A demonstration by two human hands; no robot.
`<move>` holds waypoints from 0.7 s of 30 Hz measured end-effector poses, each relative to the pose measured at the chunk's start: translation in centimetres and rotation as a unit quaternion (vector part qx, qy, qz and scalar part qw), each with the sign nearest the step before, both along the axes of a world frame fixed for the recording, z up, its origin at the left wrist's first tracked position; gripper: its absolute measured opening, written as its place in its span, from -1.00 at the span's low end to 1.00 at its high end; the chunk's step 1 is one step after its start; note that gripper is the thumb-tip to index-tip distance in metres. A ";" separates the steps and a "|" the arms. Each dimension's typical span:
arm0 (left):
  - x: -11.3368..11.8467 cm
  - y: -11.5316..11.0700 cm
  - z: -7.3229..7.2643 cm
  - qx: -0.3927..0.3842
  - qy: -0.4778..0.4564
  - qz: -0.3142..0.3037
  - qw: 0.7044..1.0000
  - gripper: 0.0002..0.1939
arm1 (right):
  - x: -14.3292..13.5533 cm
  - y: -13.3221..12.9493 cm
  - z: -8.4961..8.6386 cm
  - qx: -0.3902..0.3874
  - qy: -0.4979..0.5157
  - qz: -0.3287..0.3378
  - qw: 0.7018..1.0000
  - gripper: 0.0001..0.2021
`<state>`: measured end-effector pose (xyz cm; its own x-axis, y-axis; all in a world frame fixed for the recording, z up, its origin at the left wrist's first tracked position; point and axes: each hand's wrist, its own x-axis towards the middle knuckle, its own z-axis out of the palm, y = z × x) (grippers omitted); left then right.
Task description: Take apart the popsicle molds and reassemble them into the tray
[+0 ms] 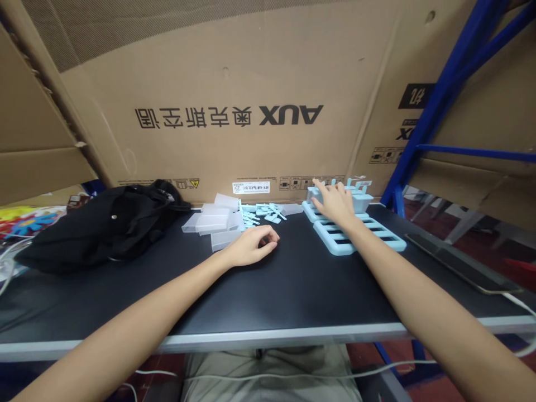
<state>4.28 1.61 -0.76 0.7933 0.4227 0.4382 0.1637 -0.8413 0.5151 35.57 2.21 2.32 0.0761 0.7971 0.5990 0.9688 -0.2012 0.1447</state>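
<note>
Light-blue ice-pop mould rack [335, 247] under spread right fingers

Best handled, by judgement, with light, straight-down pressure — wrist high, forearm off the front slots, neighbouring upright sticks not knocked askew. Probably worth bracing the frame at a corner too, to stop any sliding on the smooth tabletop [272, 301].

Located at the right of the tabletop, near the cardboard [226, 151], with the back section directly beneath the fingers of the right hand [336, 205]. Splayed there, thumb toward the left end; fingertips partly hidden, so cannot tell about contact or any pinch.

Curled loosely on the left: the other hand [251, 245], thumb just beside the fingertips, nothing seen between. Just beyond it, translucent plastic cups [218, 219] and a loose cluster of pale-blue sticks [273, 211] — well apart from the right fingers.
</note>
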 end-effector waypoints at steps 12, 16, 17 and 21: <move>-0.1 -0.1 0.2 0.012 0.008 -0.004 1.000 -0.90 | 0.0 0.4 -0.5 0.000 -0.002 0.025 1.000 -0.51; -0.1 -0.2 0.3 0.012 0.013 -0.002 1.000 -0.90 | -0.3 0.4 -0.5 -0.006 0.005 0.020 1.000 -0.50; -0.1 -0.2 0.3 0.014 0.015 -0.002 1.000 -0.90 | -0.4 0.4 -0.4 -0.008 0.005 0.019 1.000 -0.50; -0.2 -0.2 0.4 0.058 0.036 0.009 0.998 -0.90 | -0.5 0.3 -0.3 -0.015 0.006 0.014 1.000 -0.49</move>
